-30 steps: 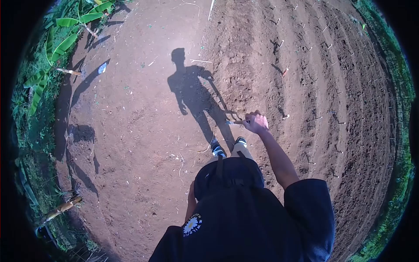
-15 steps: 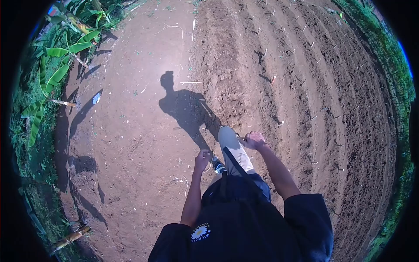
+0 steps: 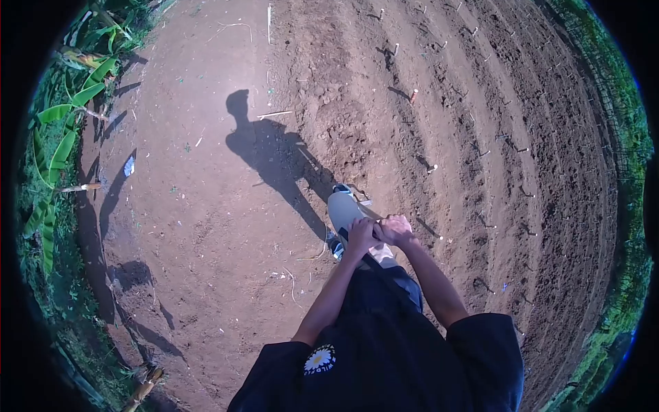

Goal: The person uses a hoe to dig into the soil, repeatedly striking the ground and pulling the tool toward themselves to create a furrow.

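Observation:
My left hand [image 3: 362, 235] and my right hand [image 3: 395, 231] meet in front of my body, above my light trouser leg [image 3: 341, 209]. Both have their fingers curled round something thin and dark, perhaps a handle, too small and covered to make out. A dark strap [image 3: 374, 265] runs down from beneath the hands. Just past my knee, a thin pale piece [image 3: 365, 202] shows beside my front shoe [image 3: 341, 188]. My other shoe [image 3: 335, 246] stands on the bare soil to the left.
Tilled rows [image 3: 467, 185] with short upright stakes [image 3: 414, 97] stretch along the right. Banana plants [image 3: 62, 154] line the left edge. A pale stick [image 3: 274, 114] lies by my shadow, and a light blue scrap [image 3: 129, 166] lies on the packed soil.
My left hand has moved right and up to join my right hand; they were apart before. My front foot now shows beyond the knee, and the ground has shifted in view.

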Demonstrator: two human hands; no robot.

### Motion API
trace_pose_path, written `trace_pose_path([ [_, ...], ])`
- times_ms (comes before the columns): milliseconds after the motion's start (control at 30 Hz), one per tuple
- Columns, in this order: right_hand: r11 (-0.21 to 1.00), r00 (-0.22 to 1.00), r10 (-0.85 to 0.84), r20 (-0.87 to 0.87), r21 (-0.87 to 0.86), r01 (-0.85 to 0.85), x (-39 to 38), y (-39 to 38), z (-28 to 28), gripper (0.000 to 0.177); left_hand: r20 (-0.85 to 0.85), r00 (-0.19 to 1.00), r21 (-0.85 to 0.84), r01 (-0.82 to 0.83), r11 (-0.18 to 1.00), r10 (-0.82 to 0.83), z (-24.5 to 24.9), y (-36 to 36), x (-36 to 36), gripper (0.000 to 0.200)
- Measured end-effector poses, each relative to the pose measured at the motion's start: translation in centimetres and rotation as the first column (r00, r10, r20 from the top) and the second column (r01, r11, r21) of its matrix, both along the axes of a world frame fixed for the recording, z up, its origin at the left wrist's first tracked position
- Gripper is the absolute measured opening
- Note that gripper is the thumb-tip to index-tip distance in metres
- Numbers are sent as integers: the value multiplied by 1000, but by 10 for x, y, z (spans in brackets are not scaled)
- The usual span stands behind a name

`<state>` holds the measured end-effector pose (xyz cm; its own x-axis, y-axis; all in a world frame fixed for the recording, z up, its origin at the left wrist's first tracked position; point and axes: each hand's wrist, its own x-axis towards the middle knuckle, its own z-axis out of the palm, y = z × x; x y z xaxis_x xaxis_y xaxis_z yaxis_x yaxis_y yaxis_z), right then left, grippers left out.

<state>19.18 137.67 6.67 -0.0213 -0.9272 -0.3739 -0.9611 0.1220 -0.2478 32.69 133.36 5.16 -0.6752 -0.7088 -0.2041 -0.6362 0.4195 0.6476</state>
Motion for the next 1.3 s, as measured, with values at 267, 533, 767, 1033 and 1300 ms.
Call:
trace_pose_path([
  [267, 1000, 997, 0, 74, -6, 0, -5, -41, 15, 38, -8, 1000, 34, 30, 999, -30, -8, -41, -7, 45],
  [533, 997, 990, 40, 137, -73, -30, 40, -107, -41, 32, -350, 824, 373, -313, 873, 445, -69, -72, 17, 40],
  [767, 984, 971, 68, 230, -174, -27, 89, -109, -69, 31, -19, 958, 475, -244, 846, 287, -30, -96, 122, 40],
  [1033, 986, 985, -24, 171, -161, 52, 96, -88, -46, 33, -123, 878, 542, -331, 772, 463, -48, -14, 127, 58],
  [1300, 906, 746, -317, 585, -44, 420, 77, -62, -49, 35, -24, 932, 17, -362, 932, 363, -11, -31, 69, 90],
])
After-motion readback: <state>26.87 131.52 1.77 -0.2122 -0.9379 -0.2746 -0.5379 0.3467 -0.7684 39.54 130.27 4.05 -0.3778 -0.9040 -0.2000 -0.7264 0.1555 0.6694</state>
